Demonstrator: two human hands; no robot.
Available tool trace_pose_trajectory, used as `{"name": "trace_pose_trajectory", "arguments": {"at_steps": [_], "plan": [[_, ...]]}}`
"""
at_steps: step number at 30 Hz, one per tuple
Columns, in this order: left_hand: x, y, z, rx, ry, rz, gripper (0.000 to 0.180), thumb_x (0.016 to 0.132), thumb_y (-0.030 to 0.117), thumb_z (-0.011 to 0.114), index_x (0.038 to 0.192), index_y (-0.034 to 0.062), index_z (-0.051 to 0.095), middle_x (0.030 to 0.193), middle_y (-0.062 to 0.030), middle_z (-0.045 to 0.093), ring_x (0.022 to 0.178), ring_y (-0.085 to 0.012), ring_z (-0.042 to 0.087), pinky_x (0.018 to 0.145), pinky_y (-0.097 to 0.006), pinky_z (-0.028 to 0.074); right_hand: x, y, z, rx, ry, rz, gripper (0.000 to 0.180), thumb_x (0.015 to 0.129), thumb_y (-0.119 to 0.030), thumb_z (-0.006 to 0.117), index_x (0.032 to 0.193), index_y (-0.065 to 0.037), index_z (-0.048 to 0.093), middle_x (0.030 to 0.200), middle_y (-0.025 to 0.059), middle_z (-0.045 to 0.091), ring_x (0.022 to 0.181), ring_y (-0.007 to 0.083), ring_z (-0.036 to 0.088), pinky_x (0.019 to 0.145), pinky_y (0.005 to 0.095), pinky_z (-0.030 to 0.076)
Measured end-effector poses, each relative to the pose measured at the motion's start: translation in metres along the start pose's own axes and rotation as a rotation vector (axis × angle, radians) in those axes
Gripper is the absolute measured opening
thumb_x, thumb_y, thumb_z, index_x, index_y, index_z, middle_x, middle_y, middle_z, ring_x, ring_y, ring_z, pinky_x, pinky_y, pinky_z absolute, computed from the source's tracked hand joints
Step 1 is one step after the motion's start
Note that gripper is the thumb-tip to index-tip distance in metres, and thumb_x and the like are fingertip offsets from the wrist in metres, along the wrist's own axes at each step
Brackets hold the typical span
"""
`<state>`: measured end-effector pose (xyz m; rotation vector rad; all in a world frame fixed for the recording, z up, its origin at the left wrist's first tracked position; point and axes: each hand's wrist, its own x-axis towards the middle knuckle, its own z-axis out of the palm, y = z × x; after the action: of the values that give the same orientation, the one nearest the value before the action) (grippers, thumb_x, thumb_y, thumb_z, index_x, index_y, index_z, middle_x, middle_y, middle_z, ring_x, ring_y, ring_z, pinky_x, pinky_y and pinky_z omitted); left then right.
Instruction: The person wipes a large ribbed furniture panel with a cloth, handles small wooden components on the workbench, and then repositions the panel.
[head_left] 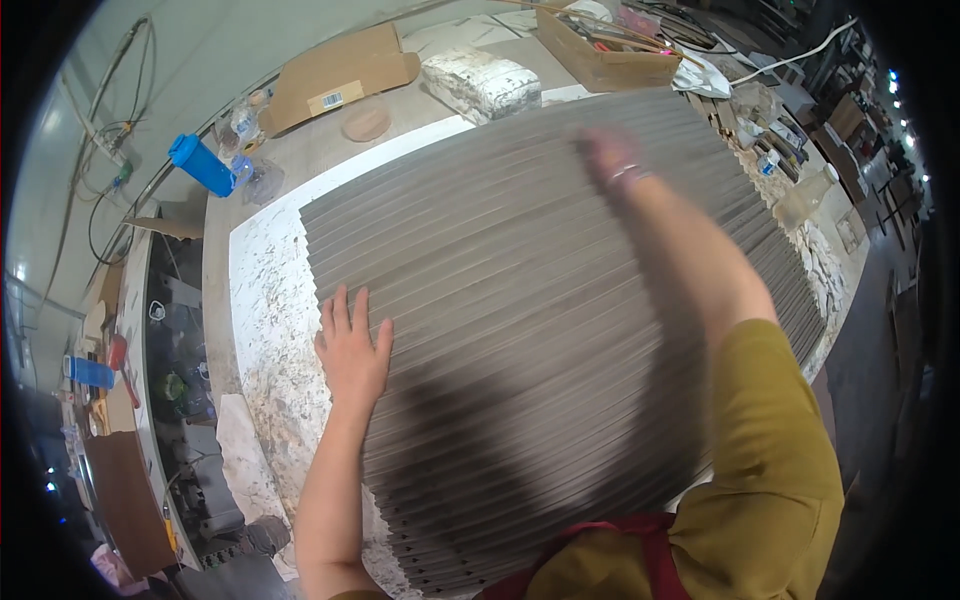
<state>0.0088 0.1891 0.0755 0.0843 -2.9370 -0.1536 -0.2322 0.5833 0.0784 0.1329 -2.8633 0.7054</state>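
A large grey-brown ridged panel (480, 290) lies flat before me, its ridges running across from left to right. My left hand (352, 355) rests on the panel's left edge with its fingers spread, holding nothing. Stretched out over the panel's far part is my right hand (612, 158), smeared by motion. It looks pinkish around the fingers, and whether it holds something cannot be made out. Under the panel, a white stained sheet (265, 270) shows along the left side.
At the back lie a cardboard piece (340, 80), a white block (482, 82) and an open cardboard box (605, 65). A blue bottle (203, 165) stands at the far left. Tools and scraps (775, 140) line the right edge. A lower shelf (150, 400) holds clutter at left.
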Motion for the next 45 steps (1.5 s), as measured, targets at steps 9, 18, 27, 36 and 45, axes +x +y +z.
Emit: {"name": "trace_pose_trajectory", "arguments": {"at_steps": [9,18,27,36,45], "plan": [[0.001,-0.007,0.005,-0.042,0.008,0.009,0.054,0.089,0.039,0.052,0.136,0.0139,0.044,0.147,-0.0119,0.032,0.137,-0.0318,0.025,0.104,-0.058,0.025,-0.047,-0.101,0.048,-0.096,0.118,-0.557,0.027,0.084,-0.022,0.051,0.11,-0.02,0.056,0.098,0.0162,0.066,0.091,0.038,0.062,0.082,0.0505,0.046],[0.001,-0.006,0.011,-0.035,0.071,0.021,0.053,0.091,0.04,0.051,0.136,0.0133,0.044,0.145,-0.0138,0.033,0.135,-0.0329,0.027,0.101,-0.059,0.027,0.034,-0.088,0.033,-0.087,0.204,-0.007,0.031,0.087,-0.025,0.054,0.115,-0.014,0.06,0.108,0.018,0.064,0.102,0.0366,0.06,0.085,0.0455,0.049],[-0.002,-0.012,0.005,-0.042,-0.014,0.008,0.059,0.091,0.044,0.048,0.141,0.0137,0.037,0.148,-0.0143,0.028,0.138,-0.0348,0.023,0.104,-0.062,0.023,-0.027,-0.4,0.17,-0.169,-0.04,-0.4,0.025,0.083,-0.021,0.059,0.101,-0.007,0.07,0.107,0.0151,0.067,0.101,0.0309,0.064,0.084,0.0404,0.052],[0.0,-0.011,0.01,-0.119,0.022,0.011,0.061,0.091,0.05,0.046,0.139,0.0132,0.04,0.149,-0.0139,0.028,0.138,-0.0335,0.024,0.104,-0.062,0.023,0.008,-0.296,0.144,-0.097,0.017,-0.249,0.023,0.079,-0.017,0.06,0.099,-0.009,0.067,0.101,0.0182,0.066,0.097,0.033,0.064,0.083,0.0425,0.051],[-0.001,-0.023,0.008,-0.08,-0.026,-0.013,0.065,0.09,0.048,0.047,0.143,0.0128,0.034,0.149,-0.0135,0.027,0.139,-0.0333,0.02,0.105,-0.061,0.022,-0.038,-0.408,0.172,0.11,-0.249,-0.682,0.036,0.081,-0.031,0.057,0.112,-0.014,0.063,0.114,0.0131,0.062,0.106,0.0311,0.059,0.091,0.0419,0.047]]}}
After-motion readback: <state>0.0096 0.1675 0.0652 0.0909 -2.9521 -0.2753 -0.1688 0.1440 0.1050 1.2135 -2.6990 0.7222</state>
